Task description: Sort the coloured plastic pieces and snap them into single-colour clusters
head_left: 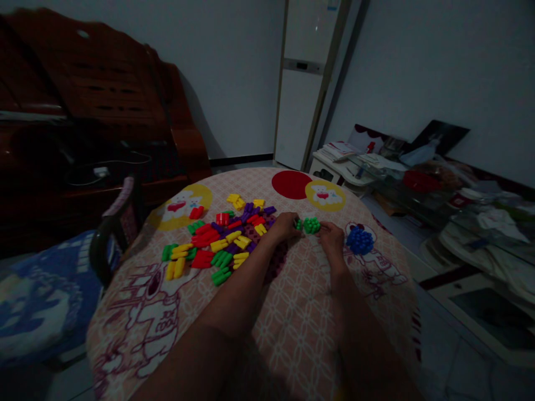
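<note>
My left hand (286, 225) is closed on a small green plastic block (298, 224), most of it hidden by the fingers. Just right of it, a cluster of green blocks (311, 225) stands on the tablecloth. The fingers of my right hand (332, 239) are closed at the cluster's right edge. A larger cluster of blue blocks (360, 239) sits further right, apart from that hand. Left of my left hand spreads a loose pile of finger-shaped blocks, among them red ones (204, 236), yellow ones (178, 268), green ones (221, 275) and purple ones (249, 211).
The round table has a patterned cloth (292, 334). A chair (100, 245) with a blue cushion stands at the left, before a carved wooden bench (100, 72). Along the right wall, a low glass-topped cabinet (455, 234) is cluttered. A tall white unit (301, 106) stands behind.
</note>
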`<state>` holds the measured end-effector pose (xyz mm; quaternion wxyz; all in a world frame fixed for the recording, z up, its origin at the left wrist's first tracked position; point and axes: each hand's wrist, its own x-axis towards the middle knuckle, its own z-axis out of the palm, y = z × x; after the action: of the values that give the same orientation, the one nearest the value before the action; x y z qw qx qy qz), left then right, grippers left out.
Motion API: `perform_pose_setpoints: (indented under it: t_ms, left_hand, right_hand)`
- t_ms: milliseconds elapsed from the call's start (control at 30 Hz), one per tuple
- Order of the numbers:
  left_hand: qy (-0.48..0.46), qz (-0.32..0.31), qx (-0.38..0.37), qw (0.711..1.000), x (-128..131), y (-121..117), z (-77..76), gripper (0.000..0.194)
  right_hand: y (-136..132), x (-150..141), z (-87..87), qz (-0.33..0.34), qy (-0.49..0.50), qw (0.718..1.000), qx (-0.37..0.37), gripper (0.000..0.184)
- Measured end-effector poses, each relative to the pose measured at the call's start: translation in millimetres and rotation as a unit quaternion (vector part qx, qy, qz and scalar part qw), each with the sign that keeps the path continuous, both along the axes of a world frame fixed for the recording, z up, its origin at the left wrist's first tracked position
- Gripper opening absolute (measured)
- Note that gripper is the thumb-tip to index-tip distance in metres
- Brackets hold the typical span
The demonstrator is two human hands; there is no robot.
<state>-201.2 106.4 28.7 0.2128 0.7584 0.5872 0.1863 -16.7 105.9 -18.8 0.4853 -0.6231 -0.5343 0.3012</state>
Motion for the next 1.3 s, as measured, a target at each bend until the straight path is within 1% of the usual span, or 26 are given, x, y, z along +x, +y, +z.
perform_pose_setpoints:
  t_ms: [167, 267, 467, 567, 667, 733, 833, 900, 967, 1033, 1100, 1133, 1167, 1233, 1267, 1300]
  left_hand:
    - [-0.038, 0.032, 0.019, 0.999, 10, 3, -12.9, 0.049]
    - [-0.064, 0.035, 0.018, 0.997, 15, 4, -18.1, 0.054]
    - [-0.063, 0.041, 0.020, 0.997, 19, 2, -18.3, 0.051]
    - [-0.062, 0.037, 0.017, 0.997, 20, 0, -14.9, 0.056]
    - [-0.050, 0.041, 0.017, 0.998, 18, -2, -7.0, 0.063]
    - [-0.042, 0.046, 0.024, 0.998, 15, -3, 1.6, 0.063]
    - [-0.047, 0.064, 0.062, 0.995, 2, -3, 19.1, 0.055]
    - [-0.055, 0.095, 0.097, 0.989, -15, -4, 32.2, 0.049]
    - [-0.053, 0.145, 0.122, 0.980, -40, -7, 44.3, 0.044]
    - [-0.032, 0.216, 0.128, 0.968, -74, -14, 52.3, 0.037]
    - [0.005, 0.293, 0.114, 0.949, -113, -25, 53.2, 0.031]
    - [0.030, 0.332, 0.095, 0.938, -134, -32, 50.4, 0.026]
    - [0.040, 0.354, 0.086, 0.930, -156, -39, 45.2, 0.021]
    - [0.053, 0.410, 0.064, 0.908, -195, -52, 28.7, 0.010]
    - [0.054, 0.425, 0.059, 0.902, -212, -57, 18.4, 0.009]
    - [0.042, 0.408, 0.066, 0.910, -227, -62, 7.5, 0.013]
  right_hand:
    - [0, 0, 1.2, 0.002, 0.000, 1.000, 0.010, 0.040]
    - [0, 0, 1.6, -0.003, -0.002, 1.000, 0.007, 0.039]
    - [1, 2, -3.1, 0.014, -0.006, 1.000, 0.010, 0.041]
    - [3, 4, -5.9, 0.016, -0.014, 1.000, 0.013, 0.042]
    - [3, 4, -5.3, 0.003, -0.005, 1.000, 0.006, 0.046]
    - [2, 4, -3.3, -0.002, 0.006, 1.000, 0.003, 0.047]
    - [1, 2, -0.3, -0.006, 0.019, 1.000, -0.004, 0.048]
    - [0, 2, 0.7, -0.013, 0.025, 1.000, -0.010, 0.048]
    - [-1, 2, 1.0, -0.017, 0.027, 0.999, -0.013, 0.048]
    - [-1, 2, 1.4, -0.018, 0.031, 0.999, -0.017, 0.048]
    - [-1, 2, 1.9, -0.015, 0.037, 0.999, -0.021, 0.047]
    - [-1, 1, 2.2, -0.014, 0.039, 0.999, -0.022, 0.047]
    - [-1, 1, 2.4, -0.012, 0.039, 0.999, -0.021, 0.046]
    - [-1, 1, 2.5, -0.014, 0.037, 0.999, -0.016, 0.045]
    - [-1, 0, 2.5, -0.016, 0.036, 0.999, -0.014, 0.045]
    - [0, 0, 2.3, -0.018, 0.035, 0.999, -0.012, 0.044]
